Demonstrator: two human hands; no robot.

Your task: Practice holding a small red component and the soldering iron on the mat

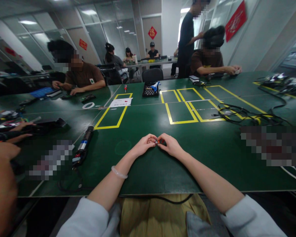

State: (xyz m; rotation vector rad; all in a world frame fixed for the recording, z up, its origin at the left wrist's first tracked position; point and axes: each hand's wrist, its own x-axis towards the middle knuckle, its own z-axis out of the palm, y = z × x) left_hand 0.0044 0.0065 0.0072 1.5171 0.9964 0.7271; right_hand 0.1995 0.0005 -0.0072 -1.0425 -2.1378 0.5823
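A tiny red-and-orange piece (156, 142) is pinched between my two hands, above the green table (148, 174). Its exact kind is too small to make out. My left hand (145, 144), with a pale bangle on the wrist, closes its fingertips on the left side of the piece. From the right, my right hand (171, 145) grips it between thumb and fingers. The fingertips of both hands nearly meet and partly hide the piece.
A black cylindrical device (83, 146) lies to the left. Black cables (236, 113) tangle at the right. Farther back are a black tray (148, 90), a paper sheet (120, 102), a tape roll (88, 105) and yellow tape outlines. Co-workers sit around; one person's arm reaches in at left.
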